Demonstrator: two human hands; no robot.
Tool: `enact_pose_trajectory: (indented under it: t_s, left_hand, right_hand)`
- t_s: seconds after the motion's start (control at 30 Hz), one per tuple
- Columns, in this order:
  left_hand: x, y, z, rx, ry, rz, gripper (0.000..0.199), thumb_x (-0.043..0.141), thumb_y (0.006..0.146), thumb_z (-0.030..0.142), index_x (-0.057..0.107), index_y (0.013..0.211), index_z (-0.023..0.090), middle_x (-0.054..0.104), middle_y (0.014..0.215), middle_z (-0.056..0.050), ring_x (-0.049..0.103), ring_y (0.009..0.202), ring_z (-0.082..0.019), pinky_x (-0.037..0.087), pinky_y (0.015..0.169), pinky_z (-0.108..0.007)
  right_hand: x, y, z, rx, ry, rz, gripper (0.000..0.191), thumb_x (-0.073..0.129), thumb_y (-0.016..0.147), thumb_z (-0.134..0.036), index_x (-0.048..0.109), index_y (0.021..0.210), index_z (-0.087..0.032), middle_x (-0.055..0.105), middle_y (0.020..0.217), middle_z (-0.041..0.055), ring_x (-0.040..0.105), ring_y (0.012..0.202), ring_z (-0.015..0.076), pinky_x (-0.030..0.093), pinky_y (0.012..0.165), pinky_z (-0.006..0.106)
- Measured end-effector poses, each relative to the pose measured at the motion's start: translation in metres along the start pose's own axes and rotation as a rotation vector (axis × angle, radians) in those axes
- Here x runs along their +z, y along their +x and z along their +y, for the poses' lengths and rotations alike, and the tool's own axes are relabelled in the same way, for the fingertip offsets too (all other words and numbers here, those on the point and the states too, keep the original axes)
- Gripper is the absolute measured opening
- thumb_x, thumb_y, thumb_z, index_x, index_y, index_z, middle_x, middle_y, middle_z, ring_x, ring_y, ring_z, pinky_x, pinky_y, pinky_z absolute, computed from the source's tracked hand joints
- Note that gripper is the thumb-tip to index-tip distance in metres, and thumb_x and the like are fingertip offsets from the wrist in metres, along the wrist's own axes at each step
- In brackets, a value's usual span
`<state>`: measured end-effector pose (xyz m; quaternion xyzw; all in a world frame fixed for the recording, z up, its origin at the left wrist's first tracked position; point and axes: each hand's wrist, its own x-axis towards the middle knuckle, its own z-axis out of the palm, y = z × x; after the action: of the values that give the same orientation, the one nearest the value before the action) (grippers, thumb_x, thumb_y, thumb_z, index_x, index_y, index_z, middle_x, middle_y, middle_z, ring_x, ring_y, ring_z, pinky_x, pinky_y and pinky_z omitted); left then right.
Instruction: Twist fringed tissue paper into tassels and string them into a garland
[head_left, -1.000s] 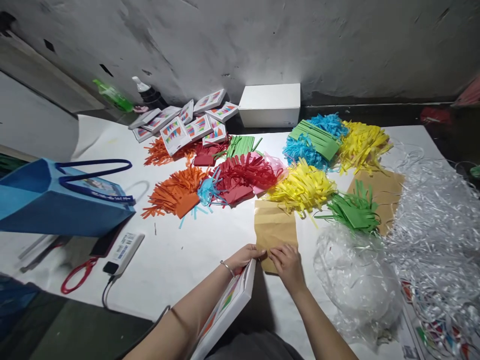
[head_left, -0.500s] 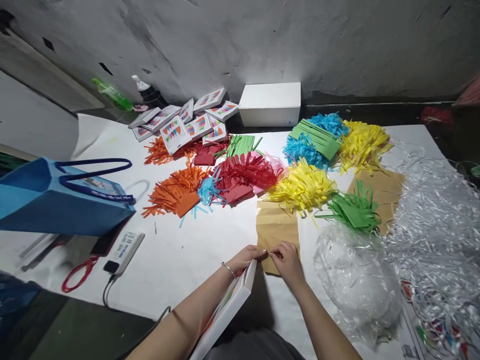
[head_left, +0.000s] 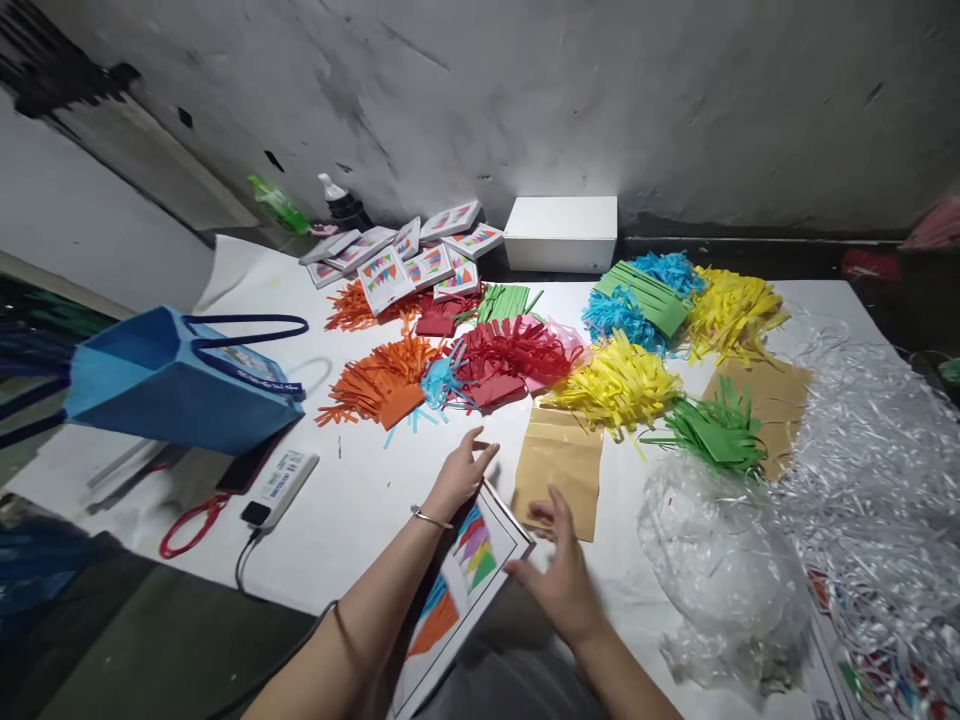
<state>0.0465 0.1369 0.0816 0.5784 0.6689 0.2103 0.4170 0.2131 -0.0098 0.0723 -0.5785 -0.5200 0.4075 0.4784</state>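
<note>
A flat white box (head_left: 480,600) printed with colourful tassel pictures leans along the inside of my left forearm, its upper corner near both hands. Just past its top edge, my left hand (head_left: 461,474) has its fingers stretched and apart. My right hand (head_left: 562,575) is open, with its thumb by the box's right corner and its fingers over the lower part of a brown paper envelope (head_left: 559,465). The envelope lies flat on the white table cover. Beyond it are a yellow paper tassel (head_left: 619,380) and a red paper tassel (head_left: 514,350).
An orange tassel (head_left: 382,380), a green tassel (head_left: 716,430) and small printed boxes (head_left: 386,280) lie around. A white carton (head_left: 561,232) stands by the wall. At left are a blue gift bag (head_left: 187,400) and a power strip (head_left: 281,485); at right, clear plastic (head_left: 724,560) and silvery strands (head_left: 885,470).
Both hands have come off the brown envelope and moved apart, their fingers opening. The printed box has turned so its picture face shows more. The view has shifted slightly left.
</note>
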Motion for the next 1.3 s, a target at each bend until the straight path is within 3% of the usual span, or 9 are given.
enact_pose_trajectory:
  t_s: [0.07, 0.13, 0.23, 0.33, 0.5, 0.6, 0.7, 0.8, 1.3]
  left_hand:
    - [-0.026, -0.008, 0.020, 0.153, 0.129, 0.082, 0.045, 0.051, 0.085, 0.049, 0.064, 0.112, 0.016, 0.070, 0.104, -0.011, 0.063, 0.092, -0.026, 0.046, 0.086, -0.036]
    - [-0.051, -0.024, 0.041, 0.343, 0.150, -0.019, 0.037, 0.051, 0.086, 0.048, 0.071, 0.096, 0.018, 0.069, 0.101, -0.009, 0.062, 0.095, -0.025, 0.046, 0.087, -0.034]
    - [-0.081, -0.056, 0.061, 0.622, 0.104, -0.297, 0.028, 0.057, 0.085, 0.042, 0.073, 0.095, 0.021, 0.066, 0.104, -0.009, 0.062, 0.093, -0.021, 0.048, 0.083, -0.030]
    - [-0.102, -0.084, 0.064, 0.762, 0.041, -0.289, 0.023, 0.055, 0.088, 0.033, 0.072, 0.098, 0.022, 0.065, 0.095, -0.009, 0.062, 0.086, -0.018, 0.050, 0.077, -0.029]
    - [-0.122, -0.110, 0.054, 0.801, 0.022, -0.039, 0.019, 0.052, 0.091, 0.023, 0.071, 0.095, 0.020, 0.064, 0.092, -0.007, 0.061, 0.085, -0.016, 0.050, 0.075, -0.028]
    - [-0.127, -0.120, 0.054, 0.789, 0.000, 0.063, 0.016, 0.054, 0.090, 0.023, 0.070, 0.094, 0.019, 0.063, 0.092, -0.007, 0.060, 0.086, -0.016, 0.050, 0.077, -0.028]
    - [-0.125, -0.130, 0.055, 0.762, -0.034, 0.050, 0.016, 0.054, 0.091, 0.023, 0.069, 0.095, 0.020, 0.062, 0.092, -0.006, 0.060, 0.087, -0.016, 0.050, 0.077, -0.028]
    - [-0.121, -0.139, 0.053, 0.750, -0.043, 0.043, 0.017, 0.053, 0.091, 0.021, 0.069, 0.096, 0.020, 0.061, 0.092, -0.006, 0.059, 0.087, -0.016, 0.050, 0.076, -0.028]
    - [-0.124, -0.150, 0.060, 0.776, -0.017, -0.018, 0.017, 0.053, 0.089, 0.015, 0.068, 0.096, 0.019, 0.060, 0.091, -0.005, 0.058, 0.086, -0.015, 0.048, 0.076, -0.027]
  right_hand:
    - [0.016, 0.004, -0.011, -0.011, 0.014, -0.015, 0.078, 0.068, 0.079, -0.039, 0.026, 0.142, -0.021, 0.062, 0.112, 0.0100, 0.062, 0.098, 0.0229, 0.052, 0.083, 0.034]
    - [0.024, 0.011, -0.018, -0.024, 0.034, 0.057, 0.065, 0.063, 0.083, -0.036, 0.033, 0.139, -0.022, 0.064, 0.105, 0.0084, 0.063, 0.096, 0.0214, 0.052, 0.083, 0.033]
    - [0.018, 0.021, -0.028, -0.060, 0.135, 0.042, 0.063, 0.062, 0.084, -0.035, 0.032, 0.138, -0.022, 0.064, 0.101, 0.0071, 0.065, 0.091, 0.0191, 0.054, 0.074, 0.029]
    - [0.004, 0.024, -0.044, -0.164, 0.138, -0.034, 0.058, 0.064, 0.084, -0.033, 0.037, 0.135, -0.024, 0.061, 0.105, 0.0078, 0.064, 0.089, 0.0186, 0.054, 0.066, 0.027]
    - [-0.018, 0.021, -0.087, -0.426, -0.079, 0.301, 0.023, 0.065, 0.083, -0.025, 0.060, 0.105, -0.022, 0.056, 0.108, 0.0077, 0.054, 0.102, 0.0218, 0.047, 0.084, 0.038]
    - [-0.021, 0.019, -0.118, -0.467, -0.037, 0.144, 0.003, 0.062, 0.085, -0.020, 0.062, 0.087, -0.022, 0.060, 0.088, 0.0030, 0.057, 0.089, 0.0188, 0.046, 0.080, 0.034]
    - [-0.016, 0.023, -0.144, -0.373, -0.007, -0.126, 0.005, 0.062, 0.085, -0.022, 0.062, 0.081, -0.021, 0.061, 0.079, 0.0008, 0.057, 0.078, 0.0161, 0.045, 0.072, 0.029]
    - [-0.007, 0.028, -0.157, -0.269, -0.050, -0.270, 0.006, 0.064, 0.082, -0.022, 0.063, 0.077, -0.020, 0.061, 0.074, -0.0006, 0.055, 0.070, 0.0139, 0.043, 0.065, 0.025]
    - [0.013, 0.031, -0.153, -0.279, -0.172, -0.151, 0.009, 0.066, 0.077, -0.022, 0.058, 0.076, -0.019, 0.052, 0.067, -0.0041, 0.046, 0.058, 0.0106, 0.036, 0.053, 0.022]
